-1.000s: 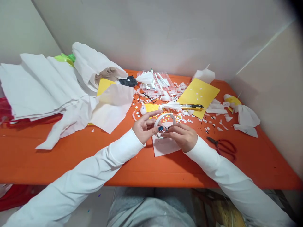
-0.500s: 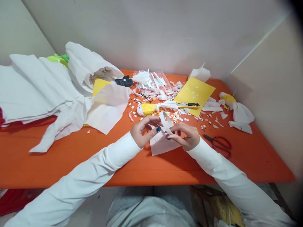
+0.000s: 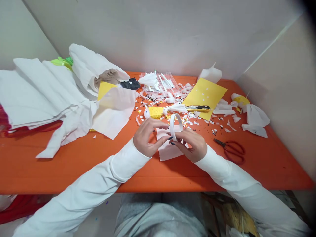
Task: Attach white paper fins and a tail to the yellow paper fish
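Observation:
A narrow white ring, which looks like a roll of tape point(image 3: 172, 127), stands upright between my hands above the orange table. My right hand point(image 3: 194, 143) grips its lower right part between thumb and fingers. From the left, my left hand point(image 3: 147, 136) pinches at the roll's near edge with thumb and fingertips. Beneath both hands lies a white sheet of paper point(image 3: 170, 153), partly covered by them. Just beyond them is a yellow-wrapped figure with a white ball end point(image 3: 156, 112). A yellow box cutter point(image 3: 197, 108) rests across a yellow sheet point(image 3: 204, 93).
Red-handled scissors point(image 3: 233, 151) lie right of my hands on the orange table point(image 3: 98, 177). Paper scraps and a clear case of markers point(image 3: 165, 81) sit toward the wall. White cloth or paper point(image 3: 41, 95) is heaped at left; another yellow-and-white figure point(image 3: 256, 117) lies at right.
The roll of tape has turned more upright and shows its round opening. My left thumb and fingertips have come in to the roll's edge. My right hand keeps its grip.

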### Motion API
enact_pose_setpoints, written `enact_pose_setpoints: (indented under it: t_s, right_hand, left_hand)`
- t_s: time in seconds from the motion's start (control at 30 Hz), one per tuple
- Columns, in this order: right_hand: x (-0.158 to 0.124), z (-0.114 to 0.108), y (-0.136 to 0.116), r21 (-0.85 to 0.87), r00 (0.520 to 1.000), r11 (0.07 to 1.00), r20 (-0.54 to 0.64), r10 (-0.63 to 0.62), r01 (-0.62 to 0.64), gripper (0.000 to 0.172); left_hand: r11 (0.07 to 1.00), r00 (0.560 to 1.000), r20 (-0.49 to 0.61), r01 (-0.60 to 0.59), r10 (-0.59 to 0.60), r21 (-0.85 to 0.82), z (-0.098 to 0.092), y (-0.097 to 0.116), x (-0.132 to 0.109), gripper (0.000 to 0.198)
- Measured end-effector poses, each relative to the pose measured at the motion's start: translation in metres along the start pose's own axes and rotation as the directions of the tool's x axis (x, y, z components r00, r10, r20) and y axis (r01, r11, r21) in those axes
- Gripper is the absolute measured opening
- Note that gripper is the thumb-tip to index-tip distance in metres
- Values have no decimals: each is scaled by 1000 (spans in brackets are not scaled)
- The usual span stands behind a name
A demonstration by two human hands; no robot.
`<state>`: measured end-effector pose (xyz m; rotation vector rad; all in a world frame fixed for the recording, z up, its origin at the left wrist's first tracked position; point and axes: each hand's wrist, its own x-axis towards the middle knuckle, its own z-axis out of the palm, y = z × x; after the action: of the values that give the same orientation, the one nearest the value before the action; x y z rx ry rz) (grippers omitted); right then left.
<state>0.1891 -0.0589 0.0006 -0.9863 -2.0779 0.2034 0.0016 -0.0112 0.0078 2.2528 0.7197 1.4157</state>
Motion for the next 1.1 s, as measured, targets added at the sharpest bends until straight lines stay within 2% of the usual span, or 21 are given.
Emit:
enact_pose_setpoints:
  t_s: [0.07,0.17,0.37,0.57,0.77,1.0,1.1]
  right_hand:
    - [-1,0,-1,-33,1000,999,-10,13,-13,17]
    - [-2,0,-2,-61,1000,998,3,21,-20,17]
    - [-2,1,-1,-65,999,997,9,45,-44,15]
    - [-4,1,-2,-35,991,991,7,131,-130,15]
    - [-4,2,-2,-17,978,978,-22,206,-206,9]
    - [-8,4,2,21,977,977,22,212,-212,9]
    - [-9,3,2,43,983,983,51,177,-179,10]
  left_hand:
    - [981,992,17,-125,124,147,-2,2,1,26]
    - [961,985,36,-175,171,213,-3,3,3,23]
    - [975,986,71,-159,150,155,0,1,3,15]
    - [986,994,89,-82,69,145,0,3,-2,27]
    - [986,984,165,-93,69,141,1,3,-7,30]
    - [996,990,136,-34,22,82,-1,4,-5,22]
    - [998,995,101,4,-11,67,-2,3,-4,18]
